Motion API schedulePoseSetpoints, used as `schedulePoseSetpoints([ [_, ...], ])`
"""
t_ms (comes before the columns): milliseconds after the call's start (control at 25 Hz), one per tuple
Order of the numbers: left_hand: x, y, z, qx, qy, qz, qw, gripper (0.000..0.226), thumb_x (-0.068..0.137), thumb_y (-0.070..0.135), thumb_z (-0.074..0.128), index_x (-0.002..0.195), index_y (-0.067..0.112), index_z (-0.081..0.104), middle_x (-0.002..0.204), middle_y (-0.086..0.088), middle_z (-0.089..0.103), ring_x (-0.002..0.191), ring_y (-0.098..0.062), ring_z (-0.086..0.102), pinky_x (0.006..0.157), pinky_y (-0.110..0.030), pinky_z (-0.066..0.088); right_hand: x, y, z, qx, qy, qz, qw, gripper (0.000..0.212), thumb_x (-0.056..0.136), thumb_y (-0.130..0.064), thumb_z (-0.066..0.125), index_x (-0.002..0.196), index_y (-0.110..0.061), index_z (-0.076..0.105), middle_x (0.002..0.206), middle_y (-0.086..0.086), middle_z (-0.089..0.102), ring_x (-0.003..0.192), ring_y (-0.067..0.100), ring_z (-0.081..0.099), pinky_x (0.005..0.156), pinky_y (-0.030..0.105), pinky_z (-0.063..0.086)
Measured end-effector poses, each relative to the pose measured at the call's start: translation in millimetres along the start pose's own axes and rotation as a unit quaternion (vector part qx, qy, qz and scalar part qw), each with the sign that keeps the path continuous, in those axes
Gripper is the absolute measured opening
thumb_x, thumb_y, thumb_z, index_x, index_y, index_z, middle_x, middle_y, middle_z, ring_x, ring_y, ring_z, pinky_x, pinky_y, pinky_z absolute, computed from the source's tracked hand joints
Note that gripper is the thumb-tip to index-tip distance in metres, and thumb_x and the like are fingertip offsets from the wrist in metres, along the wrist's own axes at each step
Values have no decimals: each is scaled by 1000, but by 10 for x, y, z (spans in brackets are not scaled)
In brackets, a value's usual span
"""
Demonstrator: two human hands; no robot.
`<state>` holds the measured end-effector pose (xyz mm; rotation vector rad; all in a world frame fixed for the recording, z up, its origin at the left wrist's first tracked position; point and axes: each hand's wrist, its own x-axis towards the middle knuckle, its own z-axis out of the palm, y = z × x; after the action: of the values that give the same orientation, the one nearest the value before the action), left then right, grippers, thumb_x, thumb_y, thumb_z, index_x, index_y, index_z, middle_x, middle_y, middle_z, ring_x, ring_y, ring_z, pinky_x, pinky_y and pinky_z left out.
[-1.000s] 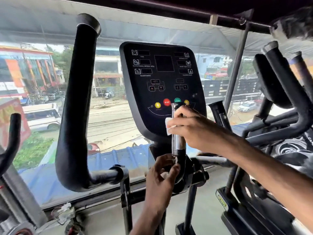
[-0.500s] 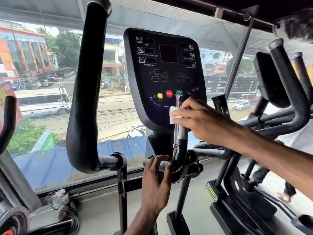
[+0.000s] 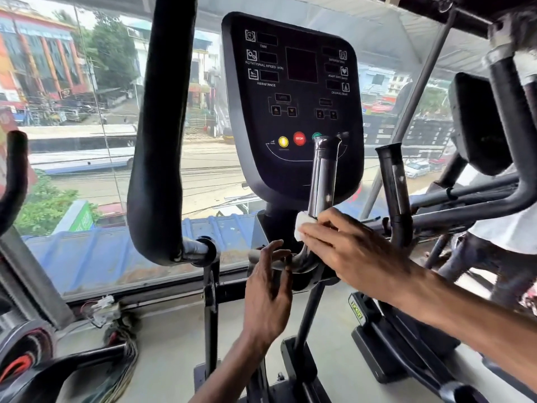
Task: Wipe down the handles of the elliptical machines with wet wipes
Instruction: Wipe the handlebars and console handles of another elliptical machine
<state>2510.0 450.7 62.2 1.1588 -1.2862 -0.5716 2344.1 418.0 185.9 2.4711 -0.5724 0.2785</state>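
1. The chrome handle (image 3: 322,175) stands upright right in front of the console (image 3: 290,82). Its top is by the buttons and its bend is just below the console's bottom edge.
2. The right hand (image 3: 348,251) is the one working. It's low on the tube under the console, fingers curved across it, pinning the wet wipe (image 3: 300,228), which pokes out past the fingertips.
3. I reckon any next stroke runs straight up the tube.
4. The left hand (image 3: 268,289) is by the bend, fingers loose and spread, holding nothing. Can't tell if it's touching.

Grey floor (image 3: 171,347) bears elliptical bases (image 3: 293,370); wire bundle (image 3: 123,356) lies at left
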Motion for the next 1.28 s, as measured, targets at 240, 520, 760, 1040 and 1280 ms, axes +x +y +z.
schedulePoseSetpoints([
  [240, -33, -87, -55, 23, -19, 20, 999, 41, 99, 22, 55, 138, 32, 47, 124, 15, 68, 112, -10, 67, 92, -46, 57, -121, -345, 192, 27, -36, -30, 999, 41, 99, 4, 34, 115, -5, 70, 111, 3, 63, 101, 24, 50, 100, 34, 48],
  [520, -193, -126, -282, 45, -42, 141, 988, 51, 86, -1, 74, 132, 16, 62, 134, 6, 60, 125, -14, 59, 96, -19, 50, -373, -645, 436, 301, 149, 172, 926, 30, 98, 4, 59, 120, -8, 75, 121, -2, 70, 108, 17, 65, 94, 32, 54],
  [760, -310, -109, -244, 76, -14, 124, 989, 11, 94, 24, 74, 104, 22, 78, 98, 19, 71, 95, 0, 65, 84, -16, 49, -420, -928, 655, 454, 260, 365, 770, 17, 96, 1, 69, 106, -11, 73, 105, -5, 73, 98, 17, 73, 86, 36, 61],
  [1040, -288, 65, -196, -17, 156, -91, 983, 32, 95, 38, 71, 73, 15, 67, 64, 8, 69, 59, -5, 62, 58, -25, 50, -416, -918, 741, 511, 319, 447, 662, 16, 97, -7, 68, 100, -22, 72, 101, 0, 74, 94, 18, 72, 85, 21, 56],
  [1280, -163, 116, 65, 82, 162, -35, 983, 11, 96, 31, 72, 105, 27, 76, 78, 13, 77, 68, -1, 72, 61, -11, 48, -331, -805, 936, 496, 333, 483, 640, 19, 90, -21, 64, 104, -33, 70, 106, 2, 72, 94, 16, 69, 86, 25, 57],
])
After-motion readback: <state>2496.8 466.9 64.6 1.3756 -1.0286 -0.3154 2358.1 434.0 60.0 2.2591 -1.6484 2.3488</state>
